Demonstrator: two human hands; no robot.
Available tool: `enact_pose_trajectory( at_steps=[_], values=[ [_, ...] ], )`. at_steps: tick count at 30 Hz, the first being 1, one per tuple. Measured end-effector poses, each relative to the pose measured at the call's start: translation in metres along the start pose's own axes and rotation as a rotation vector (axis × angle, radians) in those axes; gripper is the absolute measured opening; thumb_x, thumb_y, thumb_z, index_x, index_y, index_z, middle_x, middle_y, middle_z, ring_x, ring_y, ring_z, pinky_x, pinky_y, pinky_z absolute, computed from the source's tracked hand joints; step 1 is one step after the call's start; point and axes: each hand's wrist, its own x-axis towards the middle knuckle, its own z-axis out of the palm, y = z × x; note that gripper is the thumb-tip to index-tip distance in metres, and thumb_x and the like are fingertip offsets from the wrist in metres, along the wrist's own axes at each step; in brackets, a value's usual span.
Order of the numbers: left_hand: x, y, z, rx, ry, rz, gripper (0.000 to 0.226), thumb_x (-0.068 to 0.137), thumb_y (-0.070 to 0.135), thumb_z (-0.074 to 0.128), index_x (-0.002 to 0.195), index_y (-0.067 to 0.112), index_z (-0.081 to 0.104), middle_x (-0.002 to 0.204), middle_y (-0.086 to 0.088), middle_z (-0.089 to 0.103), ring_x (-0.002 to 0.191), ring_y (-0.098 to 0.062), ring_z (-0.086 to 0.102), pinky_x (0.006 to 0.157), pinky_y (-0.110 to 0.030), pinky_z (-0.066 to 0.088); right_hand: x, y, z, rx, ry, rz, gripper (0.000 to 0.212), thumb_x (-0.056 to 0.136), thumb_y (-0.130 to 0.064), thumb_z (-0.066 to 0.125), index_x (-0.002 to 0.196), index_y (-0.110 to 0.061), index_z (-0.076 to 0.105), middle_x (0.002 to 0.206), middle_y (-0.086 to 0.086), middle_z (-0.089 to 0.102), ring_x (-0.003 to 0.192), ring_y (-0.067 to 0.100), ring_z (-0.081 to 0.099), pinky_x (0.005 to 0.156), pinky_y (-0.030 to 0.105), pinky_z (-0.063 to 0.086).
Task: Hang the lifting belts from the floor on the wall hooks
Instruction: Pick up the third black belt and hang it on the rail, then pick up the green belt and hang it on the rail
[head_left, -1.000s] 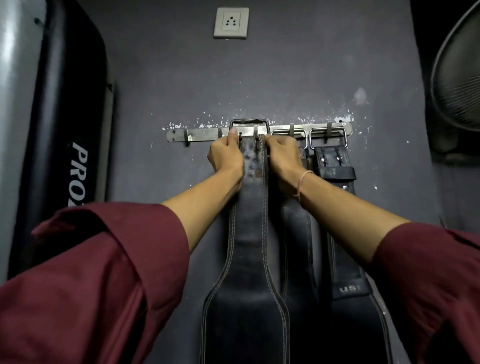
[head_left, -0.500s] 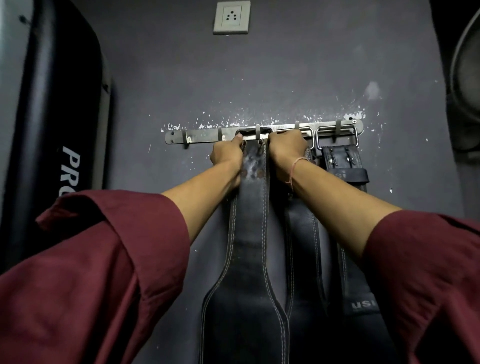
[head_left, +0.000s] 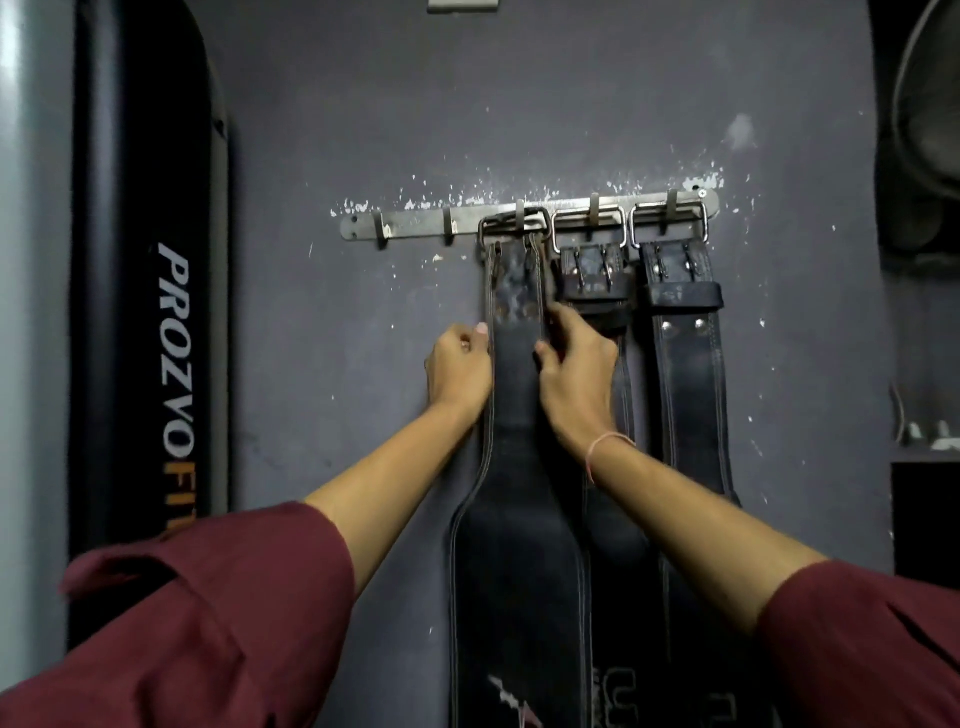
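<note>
Three black leather lifting belts hang by their buckles from a steel hook rail (head_left: 415, 227) on the grey wall. The left belt (head_left: 519, 545) has its buckle (head_left: 485, 231) over the third hook. My left hand (head_left: 460, 366) is curled beside that belt's left edge, with the thumb touching it. On its right edge my right hand (head_left: 576, 371) pinches the strap between thumb and fingers. The middle belt (head_left: 597, 270) and the right belt (head_left: 685, 374) hang untouched. Two hooks at the rail's left end are bare.
A tall black padded bench (head_left: 145, 312) with lettering stands upright against the wall at the left. A fan guard (head_left: 930, 130) shows at the upper right, with a dark shelf (head_left: 924, 457) below it. A wall socket (head_left: 462, 4) sits at the top edge.
Both hands have slid down from the buckle at the rail to the belt's narrow strap. The left belt's buckle now hangs on its hook with no hand on it.
</note>
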Motion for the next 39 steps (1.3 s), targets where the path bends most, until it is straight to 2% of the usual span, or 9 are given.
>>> enact_pose_trajectory(
  at_steps=[4, 7, 12, 19, 26, 28, 31, 35, 39],
  values=[
    [-0.058, -0.036, -0.017, 0.036, 0.017, 0.026, 0.021, 0.101, 0.025, 0.052, 0.097, 0.007, 0.062, 0.1, -0.013, 0.064, 0.098, -0.032, 0.061, 0.088, -0.04, 0.05, -0.064, 0.016, -0.012, -0.055, -0.07, -0.004, 0.041, 0.08, 0.009, 0.067, 0.119, -0.003, 0.066, 0.115, 0.012, 0.07, 0.108, 0.025, 0.065, 0.098, 0.018, 0.042],
    [-0.106, -0.067, -0.031, 0.003, 0.011, -0.048, 0.02, 0.1, 0.024, 0.053, 0.091, 0.009, 0.062, 0.087, -0.007, 0.066, 0.084, -0.027, 0.063, 0.081, -0.042, 0.053, -0.123, 0.018, -0.024, -0.153, -0.079, 0.007, 0.036, 0.081, 0.007, 0.067, 0.115, -0.005, 0.066, 0.12, 0.01, 0.066, 0.114, 0.025, 0.059, 0.101, 0.013, 0.033],
    [-0.195, -0.115, -0.052, -0.071, -0.108, -0.187, 0.022, 0.101, 0.024, 0.054, 0.092, 0.008, 0.066, 0.072, 0.002, 0.065, 0.069, -0.012, 0.061, 0.077, -0.039, 0.056, -0.219, 0.02, -0.042, -0.152, -0.179, 0.157, 0.019, 0.09, -0.006, 0.064, 0.108, -0.012, 0.067, 0.107, -0.001, 0.066, 0.105, 0.019, 0.06, 0.096, 0.034, 0.049],
    [-0.307, -0.153, -0.077, -0.086, -0.163, -0.384, 0.022, 0.1, 0.022, 0.055, 0.089, 0.008, 0.067, 0.067, 0.005, 0.063, 0.067, -0.009, 0.06, 0.075, -0.036, 0.055, -0.323, 0.011, -0.07, -0.053, -0.368, 0.504, 0.009, 0.093, -0.012, 0.063, 0.096, -0.014, 0.071, 0.087, -0.002, 0.072, 0.084, 0.011, 0.067, 0.078, 0.024, 0.052],
    [-0.45, -0.207, -0.107, 0.089, -0.192, -0.538, 0.028, 0.097, 0.022, 0.052, 0.078, 0.004, 0.061, 0.069, -0.01, 0.06, 0.067, -0.017, 0.056, 0.067, -0.036, 0.047, -0.466, 0.025, -0.104, 0.147, -0.631, 0.809, 0.012, 0.097, -0.009, 0.058, 0.093, -0.005, 0.069, 0.084, 0.024, 0.067, 0.075, 0.034, 0.066, 0.07, 0.053, 0.058],
    [-0.508, -0.231, -0.117, 0.192, -0.223, -0.621, 0.023, 0.093, 0.022, 0.053, 0.073, 0.013, 0.058, 0.065, 0.001, 0.057, 0.065, -0.014, 0.052, 0.064, -0.033, 0.041, -0.523, 0.033, -0.12, 0.152, -0.727, 0.919, 0.013, 0.097, -0.008, 0.057, 0.091, 0.0, 0.066, 0.082, 0.028, 0.065, 0.072, 0.041, 0.063, 0.068, 0.051, 0.058],
    [-0.601, -0.258, -0.138, 0.211, -0.222, -0.796, 0.018, 0.094, 0.022, 0.054, 0.078, 0.015, 0.06, 0.065, 0.004, 0.058, 0.062, -0.008, 0.05, 0.063, -0.028, 0.04, -0.604, 0.038, -0.145, 0.213, -0.813, 1.145, 0.012, 0.097, -0.001, 0.056, 0.094, 0.009, 0.063, 0.085, 0.037, 0.06, 0.062, 0.024, 0.059, 0.055, 0.037, 0.054],
    [-0.707, -0.281, -0.165, 0.253, -0.253, -1.014, 0.022, 0.098, 0.016, 0.057, 0.076, 0.017, 0.058, 0.064, 0.001, 0.06, 0.062, -0.014, 0.053, 0.065, -0.031, 0.043, -0.702, 0.048, -0.179, 0.217, -0.899, 1.383, 0.018, 0.095, -0.003, 0.061, 0.084, -0.017, 0.066, 0.077, 0.008, 0.067, 0.064, 0.021, 0.061, 0.056, 0.033, 0.054],
    [-0.783, -0.309, -0.175, 0.323, -0.36, -1.178, 0.022, 0.1, 0.021, 0.056, 0.078, 0.019, 0.058, 0.07, 0.001, 0.059, 0.068, -0.015, 0.057, 0.068, -0.035, 0.045, -0.78, 0.062, -0.207, 0.186, -0.998, 1.572, 0.008, 0.096, -0.004, 0.058, 0.097, -0.008, 0.065, 0.085, 0.014, 0.066, 0.069, 0.023, 0.062, 0.059, 0.034, 0.054]
  ],
)
